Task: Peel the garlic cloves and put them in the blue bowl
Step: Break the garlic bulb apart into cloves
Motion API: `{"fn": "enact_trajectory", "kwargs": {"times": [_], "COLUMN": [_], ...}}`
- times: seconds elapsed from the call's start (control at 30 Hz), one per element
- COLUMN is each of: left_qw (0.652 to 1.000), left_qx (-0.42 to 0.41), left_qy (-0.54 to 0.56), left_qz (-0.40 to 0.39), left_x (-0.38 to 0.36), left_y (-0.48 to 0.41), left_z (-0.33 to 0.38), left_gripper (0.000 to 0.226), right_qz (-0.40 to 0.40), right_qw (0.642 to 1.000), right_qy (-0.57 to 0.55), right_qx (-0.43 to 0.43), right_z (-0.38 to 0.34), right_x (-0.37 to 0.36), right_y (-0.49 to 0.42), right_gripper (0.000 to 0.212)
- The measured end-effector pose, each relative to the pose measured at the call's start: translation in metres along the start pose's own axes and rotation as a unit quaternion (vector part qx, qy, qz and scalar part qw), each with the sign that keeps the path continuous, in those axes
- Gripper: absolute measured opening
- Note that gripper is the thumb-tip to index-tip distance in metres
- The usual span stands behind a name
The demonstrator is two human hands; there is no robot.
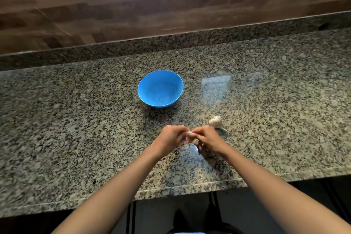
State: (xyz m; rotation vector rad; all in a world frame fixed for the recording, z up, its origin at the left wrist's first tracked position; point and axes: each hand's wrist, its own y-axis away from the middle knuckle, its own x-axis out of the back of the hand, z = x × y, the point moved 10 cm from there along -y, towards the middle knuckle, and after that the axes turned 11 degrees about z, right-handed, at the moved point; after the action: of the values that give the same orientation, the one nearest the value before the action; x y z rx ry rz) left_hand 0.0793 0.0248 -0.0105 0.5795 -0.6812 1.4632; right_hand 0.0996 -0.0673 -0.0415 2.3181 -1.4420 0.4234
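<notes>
Over the table (79, 138) the left hand (169, 138) and right hand (208, 139) meet, fingers curled, both pinching one small garlic clove (190, 135), mostly hidden between them. One garlic bulb (215, 121) lies just beyond the right hand. One blue bowl (152, 85) stands farther back, apart.

Both the left hand (169, 138) and the right hand (209, 139) were bare. The two forearms (121, 182) were uncovered along their whole visible length, slim and smooth, widening toward the lower edge of the view. A thin strip of blue cloth (186, 232) showed at the bottom edge, too small to identify.
</notes>
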Motion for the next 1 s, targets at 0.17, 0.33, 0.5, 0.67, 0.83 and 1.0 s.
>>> {"fn": "enact_trajectory", "kwargs": {"times": [0.17,0.33,0.5,0.67,0.83,1.0], "left_qw": [0.99,0.992,0.86,0.997,0.987,0.915], "left_qx": [-0.084,0.094,0.305,0.043,-0.133,0.264], "left_qy": [-0.113,0.07,0.38,0.048,-0.052,0.279], "left_qz": [-0.023,-0.056,-0.153,0.036,0.069,-0.122], "left_x": [-0.009,-0.013,-0.037,-0.004,0.001,-0.034], "left_y": [0.002,0.001,0.023,-0.005,-0.006,0.005], "left_z": [0.009,-0.013,-0.027,-0.02,-0.007,-0.034], "left_gripper": [0.021,0.026,0.024,0.025,0.025,0.022], "right_qz": [0.032,0.052,0.01,-0.034,-0.113,0.011], "right_qw": [0.995,0.978,0.954,0.993,0.92,0.995], "right_qy": [0.072,0.131,0.192,-0.096,-0.296,0.093], "right_qx": [0.057,0.156,0.231,-0.067,-0.229,0.032], "right_z": [-0.007,-0.019,-0.033,0.009,0.026,-0.001], "right_x": [0.007,0.009,0.005,-0.005,-0.028,0.008], "right_y": [0.0,0.0,-0.005,-0.018,-0.001,-0.02], "right_gripper": [0.017,0.015,0.019,0.021,0.019,0.019]}}
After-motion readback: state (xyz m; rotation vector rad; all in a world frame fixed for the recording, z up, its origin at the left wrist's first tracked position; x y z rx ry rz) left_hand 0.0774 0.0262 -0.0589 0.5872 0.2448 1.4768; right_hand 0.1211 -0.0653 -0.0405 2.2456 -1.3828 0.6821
